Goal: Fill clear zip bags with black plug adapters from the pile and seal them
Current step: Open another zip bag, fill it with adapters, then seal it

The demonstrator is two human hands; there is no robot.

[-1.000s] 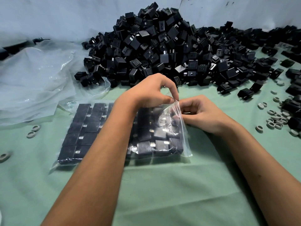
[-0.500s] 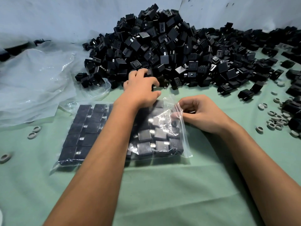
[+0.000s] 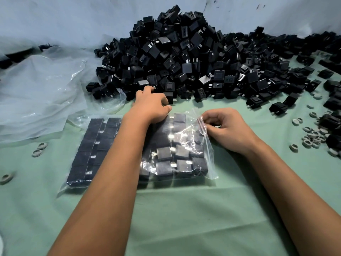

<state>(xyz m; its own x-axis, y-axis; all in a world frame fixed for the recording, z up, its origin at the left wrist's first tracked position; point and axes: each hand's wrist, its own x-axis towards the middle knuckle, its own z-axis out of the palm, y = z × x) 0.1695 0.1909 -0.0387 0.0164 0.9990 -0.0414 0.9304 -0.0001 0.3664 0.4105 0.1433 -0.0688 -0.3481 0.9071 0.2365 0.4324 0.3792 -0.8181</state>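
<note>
Evidently the right hand (image 3: 228, 129) pinches the bag (image 3: 208, 154) at its right-hand mouth to keep it open, while the left hand (image 3: 151, 104) reaches to the near edge of the pile (image 3: 184, 58); its fingers curl, but whether they hold an adapter I cannot tell. The bag lies flat on the green cloth (image 3: 184, 218), nearly full.

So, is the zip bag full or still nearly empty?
Nearly full: black adapters fill the zip bag in rows, almost up to the edge the right hand pinches.
</note>
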